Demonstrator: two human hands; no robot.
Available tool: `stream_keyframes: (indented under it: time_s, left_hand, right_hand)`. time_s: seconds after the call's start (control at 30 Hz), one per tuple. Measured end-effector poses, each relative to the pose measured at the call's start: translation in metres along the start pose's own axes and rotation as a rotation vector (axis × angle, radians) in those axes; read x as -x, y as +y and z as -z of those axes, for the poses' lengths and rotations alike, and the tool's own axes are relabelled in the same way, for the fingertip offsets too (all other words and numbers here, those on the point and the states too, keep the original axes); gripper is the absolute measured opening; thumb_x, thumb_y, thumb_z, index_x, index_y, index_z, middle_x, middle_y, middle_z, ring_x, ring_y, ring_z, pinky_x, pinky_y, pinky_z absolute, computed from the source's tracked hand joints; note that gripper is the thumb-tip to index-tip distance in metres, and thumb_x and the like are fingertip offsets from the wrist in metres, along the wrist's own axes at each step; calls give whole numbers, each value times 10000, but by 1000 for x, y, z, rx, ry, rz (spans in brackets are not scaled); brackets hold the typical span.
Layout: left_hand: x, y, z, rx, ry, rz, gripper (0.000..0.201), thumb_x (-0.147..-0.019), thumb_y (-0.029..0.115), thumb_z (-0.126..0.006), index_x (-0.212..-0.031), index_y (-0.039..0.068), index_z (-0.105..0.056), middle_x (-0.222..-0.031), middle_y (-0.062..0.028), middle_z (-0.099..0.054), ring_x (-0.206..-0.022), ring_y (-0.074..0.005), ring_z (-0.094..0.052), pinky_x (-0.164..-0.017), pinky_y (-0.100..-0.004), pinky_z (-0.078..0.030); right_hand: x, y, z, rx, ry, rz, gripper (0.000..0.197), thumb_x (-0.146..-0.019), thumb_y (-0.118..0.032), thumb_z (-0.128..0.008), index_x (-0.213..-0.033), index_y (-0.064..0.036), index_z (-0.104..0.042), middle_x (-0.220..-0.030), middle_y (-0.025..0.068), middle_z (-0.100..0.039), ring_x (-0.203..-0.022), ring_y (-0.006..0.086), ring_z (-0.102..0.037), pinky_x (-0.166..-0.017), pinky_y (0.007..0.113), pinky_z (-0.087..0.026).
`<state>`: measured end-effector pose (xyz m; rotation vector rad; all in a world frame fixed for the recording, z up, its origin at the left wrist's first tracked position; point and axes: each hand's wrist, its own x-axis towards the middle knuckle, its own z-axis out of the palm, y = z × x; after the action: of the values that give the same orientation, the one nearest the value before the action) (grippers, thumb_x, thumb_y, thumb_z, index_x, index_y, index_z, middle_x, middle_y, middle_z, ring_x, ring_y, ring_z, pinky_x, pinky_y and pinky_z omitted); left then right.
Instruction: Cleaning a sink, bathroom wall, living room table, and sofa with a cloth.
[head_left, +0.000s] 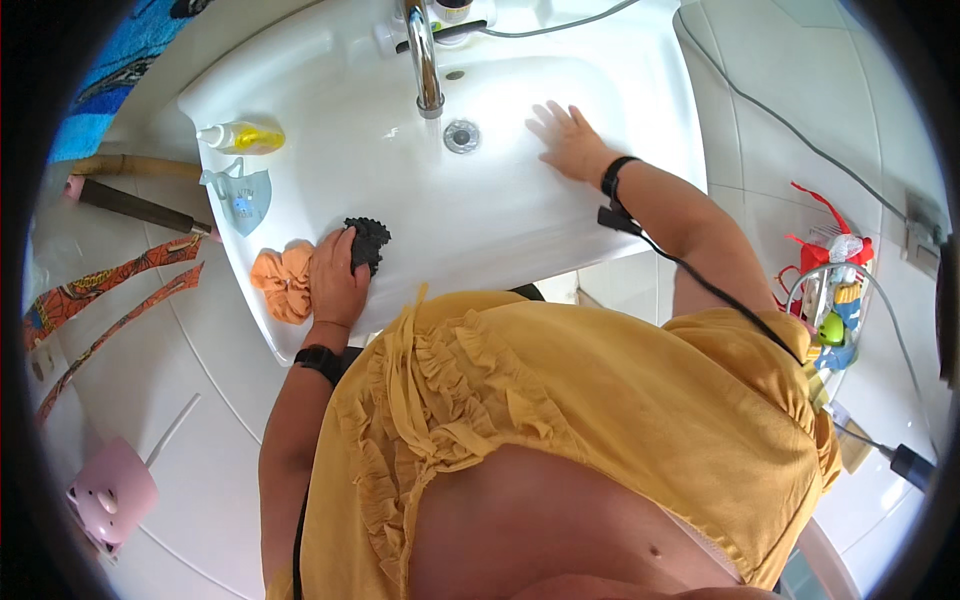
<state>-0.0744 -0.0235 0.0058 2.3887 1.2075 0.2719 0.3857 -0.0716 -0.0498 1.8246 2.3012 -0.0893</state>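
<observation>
A dark, crinkled piece (372,245) with a serrated, frilly edge lies on the near left part of the white sink (440,225), against the left hand (340,278). The hand covers its left side, so its full outline cannot be made out; it looks like bunched fabric. The visible part is slightly longer than wide, its long axis running roughly away from the person, toward the sink's far side. The left fingers lie close together and bent at its edge; whether they pinch it cannot be told.

Just left of that hand sits a peach scrunchie (283,283), soft, gathered and lobed, its right edge meeting the hand.

The right hand (574,147) is over the smooth, glossy basin, right of the round metal drain (461,136), fingers spread; how firmly the palm touches is unclear.

Farther out, a shiny cylindrical tap (424,70) is cut off by the upper edge. A clear bottle (243,137) of yellow liquid lies on its side on the left rim, above a pale blue, flat item (240,195).
</observation>
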Motion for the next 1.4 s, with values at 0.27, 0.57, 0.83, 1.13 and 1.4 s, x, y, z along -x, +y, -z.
stream_keyframes:
  time_s: [0.27, 0.57, 0.83, 1.13, 1.4]
  left_hand:
    - [-2, 2, 3, 3, -9, 3, 536, -759, 50, -612, -1286, 24, -519, -1280, -199, -530, -1195, -394, -483, -1042, -462, -371]
    - [1, -2, 2, -5, -19, 32, 529, -761, 52, -606, -1283, 30, -524, -1279, -201, -526, -1209, -391, -479, -1050, -464, -368]
    - [1, 3, 0, -12, 20, 12, 516, -769, 60, -612, -1277, 32, -527, -1285, -194, -526, -1216, -384, -477, -1055, -456, -367]
    - [-3, 1, -3, -16, 29, -24, 523, -774, 69, -614, -1286, 38, -520, -1276, -184, -533, -1215, -373, -480, -1053, -452, -366]
    - [5, -6, -2, 25, 0, 16, 546, -776, 81, -616, -1310, 51, -509, -1287, -187, -529, -1222, -373, -473, -1069, -462, -350]
  right_hand:
    - [-90, -102, 32, -26, 226, 625, 458, -920, -156, -533, -1375, -123, -488, -1493, 83, -396, -1381, 267, -342, -1176, 435, -240]
    - [-44, 48, -7, 122, -166, 191, 451, -946, -65, -416, -1395, -40, -446, -1535, 72, -340, -1432, 218, -286, -1179, 369, -239]
    - [-48, 33, 27, 257, -47, 96, 574, -952, -225, -513, -1486, -126, -327, -1577, 60, -253, -1461, 233, -204, -1187, 429, -182]
    - [-101, 10, -2, -232, 179, 407, 580, -839, -156, -639, -1395, -160, -477, -1514, 43, -379, -1432, 231, -276, -1194, 396, -198]
    - [-17, -29, 19, -294, -195, 515, 452, -934, -258, -550, -1357, -104, -513, -1478, 119, -415, -1388, 273, -349, -1155, 392, -268]
